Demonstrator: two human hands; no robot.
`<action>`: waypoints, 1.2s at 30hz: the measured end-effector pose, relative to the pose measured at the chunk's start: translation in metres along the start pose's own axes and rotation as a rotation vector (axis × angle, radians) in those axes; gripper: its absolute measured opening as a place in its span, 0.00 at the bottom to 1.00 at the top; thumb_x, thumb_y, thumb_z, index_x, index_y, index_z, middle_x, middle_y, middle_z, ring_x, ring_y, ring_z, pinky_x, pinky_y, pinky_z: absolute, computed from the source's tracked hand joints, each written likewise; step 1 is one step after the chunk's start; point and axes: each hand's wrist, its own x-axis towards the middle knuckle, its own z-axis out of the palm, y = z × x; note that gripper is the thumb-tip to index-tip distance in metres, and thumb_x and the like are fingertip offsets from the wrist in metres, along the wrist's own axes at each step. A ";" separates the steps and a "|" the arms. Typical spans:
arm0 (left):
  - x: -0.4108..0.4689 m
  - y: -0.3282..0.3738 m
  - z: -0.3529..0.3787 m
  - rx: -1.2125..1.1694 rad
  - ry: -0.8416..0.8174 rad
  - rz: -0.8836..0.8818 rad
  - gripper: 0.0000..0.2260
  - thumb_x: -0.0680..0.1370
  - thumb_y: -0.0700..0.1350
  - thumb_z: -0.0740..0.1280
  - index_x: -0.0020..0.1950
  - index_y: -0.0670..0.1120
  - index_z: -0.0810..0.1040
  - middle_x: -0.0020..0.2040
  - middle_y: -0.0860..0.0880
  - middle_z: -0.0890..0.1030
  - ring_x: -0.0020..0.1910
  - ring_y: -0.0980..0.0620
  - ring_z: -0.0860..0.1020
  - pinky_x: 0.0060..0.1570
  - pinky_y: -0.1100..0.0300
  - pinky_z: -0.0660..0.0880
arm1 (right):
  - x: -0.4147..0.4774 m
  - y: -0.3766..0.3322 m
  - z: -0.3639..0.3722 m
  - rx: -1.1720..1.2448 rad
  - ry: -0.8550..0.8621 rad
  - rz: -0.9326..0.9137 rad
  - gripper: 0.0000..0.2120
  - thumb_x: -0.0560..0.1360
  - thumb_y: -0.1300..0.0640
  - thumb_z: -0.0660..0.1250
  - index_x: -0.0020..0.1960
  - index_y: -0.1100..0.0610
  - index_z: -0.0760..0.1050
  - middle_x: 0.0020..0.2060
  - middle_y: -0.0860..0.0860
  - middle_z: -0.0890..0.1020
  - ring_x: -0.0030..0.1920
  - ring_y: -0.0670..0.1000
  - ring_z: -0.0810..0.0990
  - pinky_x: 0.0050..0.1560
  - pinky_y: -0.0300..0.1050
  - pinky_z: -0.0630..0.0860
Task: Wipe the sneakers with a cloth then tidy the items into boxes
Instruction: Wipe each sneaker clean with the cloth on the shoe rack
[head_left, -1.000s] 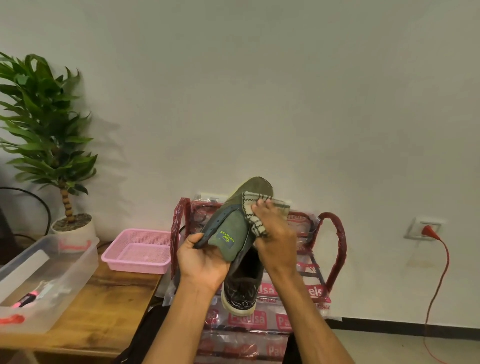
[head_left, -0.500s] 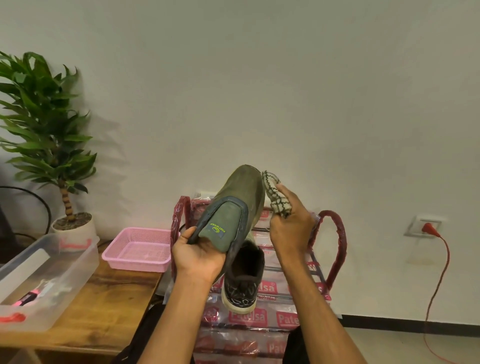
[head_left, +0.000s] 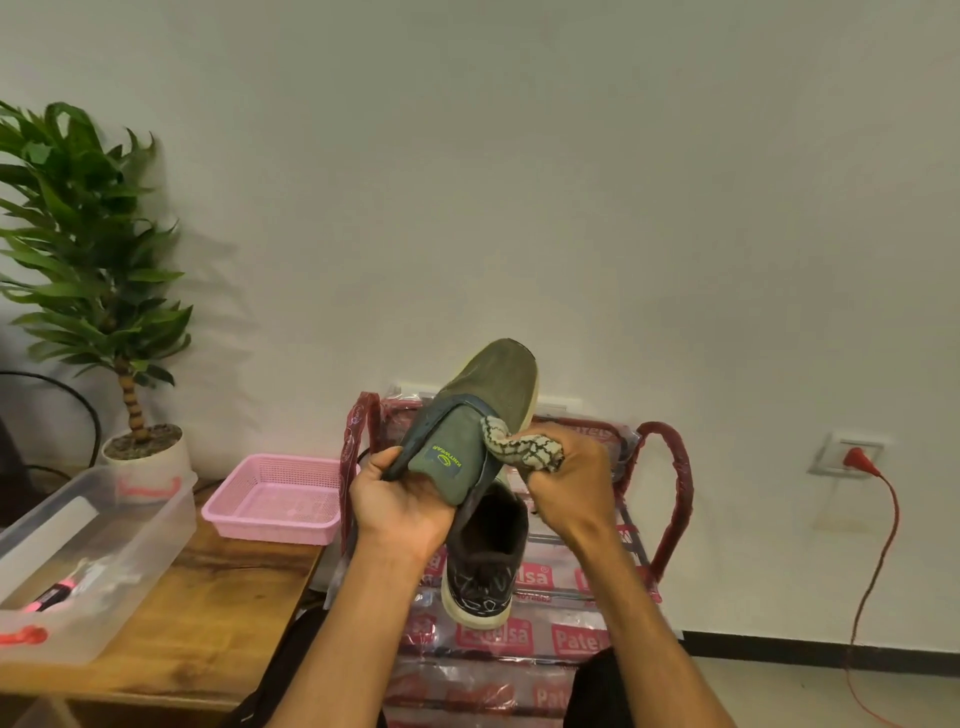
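An olive-green sneaker (head_left: 493, 395) is held up in front of me, toe pointing up and away. My left hand (head_left: 400, 499) grips its heel and tongue end. My right hand (head_left: 569, 478) grips a bunched patterned cloth (head_left: 524, 449) and presses it against the sneaker's right side near the collar. A second, dark sneaker (head_left: 485, 566) stands below on a red plastic-wrapped rack (head_left: 670, 499), its toe toward me.
On the wooden table (head_left: 208, 608) at left sit a pink basket (head_left: 275, 496) and a clear plastic box (head_left: 88, 556) with small items inside. A potted plant (head_left: 104, 291) stands behind. A red cable (head_left: 883, 545) hangs from a wall socket at right.
My right hand has brought the cloth down from beside the toe to the sneaker's side near the collar. The sneaker has stayed raised in my left hand.
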 end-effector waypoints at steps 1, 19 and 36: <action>0.000 0.000 -0.002 -0.006 -0.008 -0.005 0.16 0.68 0.43 0.60 0.52 0.41 0.79 0.45 0.39 0.84 0.41 0.40 0.84 0.47 0.39 0.77 | 0.001 0.001 -0.005 0.007 -0.004 -0.001 0.18 0.66 0.70 0.73 0.47 0.49 0.82 0.36 0.37 0.81 0.41 0.37 0.81 0.38 0.34 0.79; -0.007 -0.003 0.012 -0.064 0.013 0.040 0.13 0.67 0.43 0.60 0.46 0.40 0.79 0.40 0.38 0.84 0.35 0.41 0.84 0.43 0.48 0.82 | -0.019 0.004 0.024 -0.058 0.005 -0.205 0.38 0.62 0.79 0.65 0.66 0.53 0.71 0.63 0.46 0.75 0.67 0.46 0.72 0.67 0.43 0.69; 0.001 -0.002 0.013 -0.146 0.057 0.033 0.13 0.68 0.41 0.60 0.48 0.39 0.78 0.45 0.37 0.82 0.51 0.41 0.79 0.68 0.48 0.68 | -0.012 0.016 0.020 -0.145 -0.013 -0.413 0.39 0.60 0.78 0.70 0.67 0.54 0.71 0.64 0.45 0.74 0.69 0.46 0.70 0.70 0.42 0.66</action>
